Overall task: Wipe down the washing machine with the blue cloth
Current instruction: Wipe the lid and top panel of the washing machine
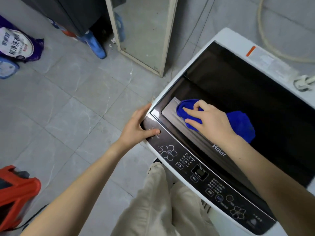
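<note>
A white top-loading washing machine (226,37) with a dark glass lid and a dark control panel (199,174) fills the right side. The blue cloth (242,123) lies bunched on the front left part of the lid. My right hand (208,120) presses down on it, fingers curled into its left end. My left hand (138,126) grips the machine's front left corner, thumb resting on the control panel, fingers wrapped over the edge. Part of the cloth is hidden under my right hand.
Grey tiled floor (76,103) spreads to the left. A purple detergent bag (17,45) and blue bottle (95,45) stand at the back left, a leaning framed mirror (144,31) behind the machine, an orange object (15,195) at lower left. A hose (265,41) and plug (303,82) lie at the right.
</note>
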A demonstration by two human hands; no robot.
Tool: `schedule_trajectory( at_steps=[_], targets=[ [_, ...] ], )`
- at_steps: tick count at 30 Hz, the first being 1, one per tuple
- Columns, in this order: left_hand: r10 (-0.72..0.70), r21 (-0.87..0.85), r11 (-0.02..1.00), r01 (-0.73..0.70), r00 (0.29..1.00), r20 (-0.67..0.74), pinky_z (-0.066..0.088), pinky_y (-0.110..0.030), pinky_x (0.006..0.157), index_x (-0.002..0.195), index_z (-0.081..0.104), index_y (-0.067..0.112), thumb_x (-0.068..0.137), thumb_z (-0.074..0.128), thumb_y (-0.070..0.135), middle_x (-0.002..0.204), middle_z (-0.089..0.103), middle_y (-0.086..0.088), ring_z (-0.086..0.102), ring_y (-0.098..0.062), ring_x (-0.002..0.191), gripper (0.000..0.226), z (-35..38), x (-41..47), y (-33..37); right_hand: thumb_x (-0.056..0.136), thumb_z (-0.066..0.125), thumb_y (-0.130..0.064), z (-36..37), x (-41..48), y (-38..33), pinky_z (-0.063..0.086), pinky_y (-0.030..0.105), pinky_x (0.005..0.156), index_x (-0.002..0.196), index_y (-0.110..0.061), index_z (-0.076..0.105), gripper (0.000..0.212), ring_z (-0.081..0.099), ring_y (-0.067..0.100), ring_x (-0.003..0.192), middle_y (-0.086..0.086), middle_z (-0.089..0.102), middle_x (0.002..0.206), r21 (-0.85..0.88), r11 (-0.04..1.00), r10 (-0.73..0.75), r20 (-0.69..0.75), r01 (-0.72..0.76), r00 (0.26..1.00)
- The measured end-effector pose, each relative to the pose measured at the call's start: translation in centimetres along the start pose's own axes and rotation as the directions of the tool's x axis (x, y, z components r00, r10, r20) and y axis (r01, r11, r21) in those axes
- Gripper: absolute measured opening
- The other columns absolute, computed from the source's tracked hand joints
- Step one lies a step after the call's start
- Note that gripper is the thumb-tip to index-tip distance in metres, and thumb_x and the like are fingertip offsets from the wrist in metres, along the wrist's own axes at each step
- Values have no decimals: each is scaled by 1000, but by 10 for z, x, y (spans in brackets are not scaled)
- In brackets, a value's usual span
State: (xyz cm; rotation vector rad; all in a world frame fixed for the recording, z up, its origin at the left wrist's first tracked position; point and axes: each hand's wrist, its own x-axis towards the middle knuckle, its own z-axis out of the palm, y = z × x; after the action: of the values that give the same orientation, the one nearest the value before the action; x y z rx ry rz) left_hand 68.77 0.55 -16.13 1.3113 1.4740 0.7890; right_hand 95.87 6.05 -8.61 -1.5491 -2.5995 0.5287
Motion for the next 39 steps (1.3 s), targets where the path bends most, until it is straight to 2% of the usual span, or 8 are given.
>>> schedule_trajectory(
  at_steps=[4,7,10,12,17,21,32,39],
  targets=[
    [-7,12,1000,7,1000,8,34,-30,115,144,42,43,60,85,52,136,46,25,42,2,134,95,0,1,-1,85,73,-30,6,-57,3,34,24,47,127,-25,63,44,57,17,77,-1,55,102,-53,994,93,-33,-95,995],
    [74,153,985,-75,997,12,33,-32,116,147,43,27,64,79,57,141,43,22,39,-2,137,95,-2,2,4,81,76,-28,16,-99,-1,31,22,46,125,-25,65,46,59,17,77,0,54,102,-54,975,208,-95,-214,973],
    [365,456,814,-359,928,80,26,-40,120,148,45,16,74,70,62,153,40,-1,33,-20,145,90,-2,6,10,83,75,-28,27,-111,-15,36,25,44,126,-25,65,44,56,17,75,1,53,100,-38,949,303,-151,-312,941],
    [434,546,699,-462,881,190,20,-47,120,148,45,19,79,63,63,156,38,-2,28,-26,148,84,-1,10,14,85,73,-29,35,-94,-28,43,29,45,126,-23,65,42,56,19,75,3,52,99,-13,948,311,-181,-318,933],
    [425,602,627,-494,865,268,19,-50,119,148,45,21,82,56,63,156,39,-1,30,-25,147,79,-1,7,21,84,72,-33,47,-50,-57,34,25,50,125,-22,64,43,58,22,75,6,54,97,-119,967,200,-194,-226,960],
    [442,602,610,-515,852,281,25,-49,118,145,49,19,86,55,56,154,43,-4,35,-27,145,70,1,-18,6,86,69,-35,53,-95,-54,33,25,47,127,-23,63,42,57,23,73,6,53,98,-146,962,194,-229,-231,954],
    [467,580,626,-522,846,258,17,-30,119,147,47,20,88,59,51,159,35,-4,27,-24,149,68,8,-28,-12,92,64,-41,85,-195,-30,43,32,55,121,-22,67,35,58,28,78,3,51,105,30,894,415,-427,-446,803],
    [484,550,639,-538,837,257,12,-22,118,147,48,19,88,63,45,159,35,-3,25,-24,150,66,4,-24,-13,86,71,-36,121,-131,-112,30,25,50,124,-19,65,42,59,24,76,6,56,95,-121,950,215,-415,-288,884]
  ],
)
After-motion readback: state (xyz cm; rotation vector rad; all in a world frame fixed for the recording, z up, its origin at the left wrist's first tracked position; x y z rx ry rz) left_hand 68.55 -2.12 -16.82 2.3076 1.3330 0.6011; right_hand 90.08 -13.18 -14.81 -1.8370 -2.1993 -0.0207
